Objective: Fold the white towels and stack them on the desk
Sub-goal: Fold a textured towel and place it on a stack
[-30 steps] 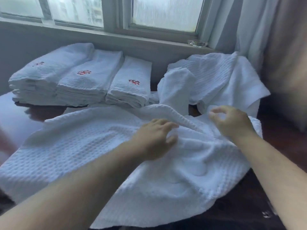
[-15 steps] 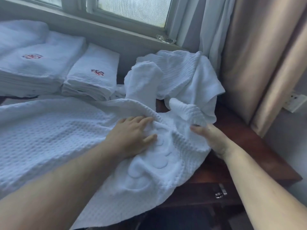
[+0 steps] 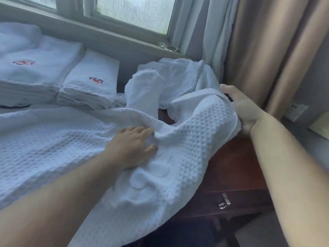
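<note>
A large white waffle-weave towel (image 3: 58, 150) is spread over the dark wooden counter (image 3: 231, 168), with its near right part draped over the front edge. The left hand (image 3: 131, 147) is laid flat on the cloth near the middle, fingers straight and slightly spread, so nothing is held by it; the fabric is only pinned down. The right end of the towel is lifted off the counter by the right hand (image 3: 243, 109), whose grip is closed around the raised hem, with the thumb on top and the other fingers hidden behind the cloth.

Behind the spread towel, an unfolded heap of white towels (image 3: 170, 84) is seen against the wall below the window, and two folded stacks with red embroidery (image 3: 92, 82) are set at the back left.

The step in hand is judged to be the first fold: the right end is to be carried across to the left. For a clean result, the hem should be kept taut and level as it is brought over, the pinning hand should be held along the intended crease, and the overhanging part should be drawn fully onto the counter first. The edges should be matched before the fold is pressed flat.
</note>
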A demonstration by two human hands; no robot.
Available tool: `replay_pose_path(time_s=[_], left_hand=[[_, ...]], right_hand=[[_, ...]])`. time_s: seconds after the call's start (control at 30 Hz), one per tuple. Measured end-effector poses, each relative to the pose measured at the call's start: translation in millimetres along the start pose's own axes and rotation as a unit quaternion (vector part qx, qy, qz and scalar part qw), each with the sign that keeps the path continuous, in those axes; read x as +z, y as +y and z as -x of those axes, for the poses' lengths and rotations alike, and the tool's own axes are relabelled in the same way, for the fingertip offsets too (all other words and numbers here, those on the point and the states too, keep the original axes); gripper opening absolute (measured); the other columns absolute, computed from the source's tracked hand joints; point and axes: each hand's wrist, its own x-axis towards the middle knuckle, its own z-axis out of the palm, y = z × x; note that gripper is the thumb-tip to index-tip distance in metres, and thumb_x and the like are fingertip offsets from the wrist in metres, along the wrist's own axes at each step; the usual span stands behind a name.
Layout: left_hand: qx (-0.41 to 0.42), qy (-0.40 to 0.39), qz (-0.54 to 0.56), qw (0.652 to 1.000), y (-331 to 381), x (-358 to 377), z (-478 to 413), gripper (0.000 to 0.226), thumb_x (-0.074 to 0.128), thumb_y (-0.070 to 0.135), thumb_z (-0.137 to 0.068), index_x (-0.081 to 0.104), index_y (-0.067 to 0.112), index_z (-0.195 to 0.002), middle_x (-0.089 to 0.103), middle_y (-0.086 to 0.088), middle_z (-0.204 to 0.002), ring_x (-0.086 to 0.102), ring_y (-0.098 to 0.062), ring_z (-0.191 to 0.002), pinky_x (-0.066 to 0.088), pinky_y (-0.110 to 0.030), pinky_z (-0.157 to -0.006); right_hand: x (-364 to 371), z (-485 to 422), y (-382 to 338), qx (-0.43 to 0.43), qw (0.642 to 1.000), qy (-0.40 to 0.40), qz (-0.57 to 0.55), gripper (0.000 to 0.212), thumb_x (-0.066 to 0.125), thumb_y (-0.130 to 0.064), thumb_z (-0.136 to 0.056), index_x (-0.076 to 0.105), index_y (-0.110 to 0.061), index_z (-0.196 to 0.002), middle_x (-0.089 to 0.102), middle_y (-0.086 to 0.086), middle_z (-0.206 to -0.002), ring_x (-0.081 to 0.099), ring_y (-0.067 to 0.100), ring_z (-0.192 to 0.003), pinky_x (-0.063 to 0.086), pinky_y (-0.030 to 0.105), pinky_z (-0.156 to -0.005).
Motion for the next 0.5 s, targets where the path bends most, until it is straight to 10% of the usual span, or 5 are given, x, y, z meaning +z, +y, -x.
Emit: replay_pose_path(time_s=[0.3, 0.5], left_hand=[[0.008, -0.004, -0.023, 1.0, 3, 0, 1, 0.076, 0.016, 0.076, -0.08, 0.038, 0.04, -0.143, 0.044, 0.013, -0.152, 0.037, -0.016, -0.14, 0.028, -0.04, -0.112], [0.005, -0.003, -0.031, 1.0, 2, 0, 1, 0.08, 0.014, 0.077, -0.08, 0.034, 0.04, -0.148, 0.04, 0.012, -0.155, 0.035, -0.016, -0.143, 0.027, -0.042, -0.114]], right_hand=[[-33, 24, 24, -0.071, 0.99, -0.061, -0.106, 0.049, 0.038, -0.016, -0.103, 0.084, -0.014, -0.087, 0.079, 0.009, -0.096, 0.076, 0.022, -0.093, 0.061, 0.03, -0.073], [-14, 24, 52, 0.004, 0.972, -0.22, -0.086, 0.056, 0.07, -0.047, -0.089, 0.067, -0.011, -0.132, 0.063, 0.018, -0.137, 0.059, 0.033, -0.128, 0.053, 0.042, -0.099]])
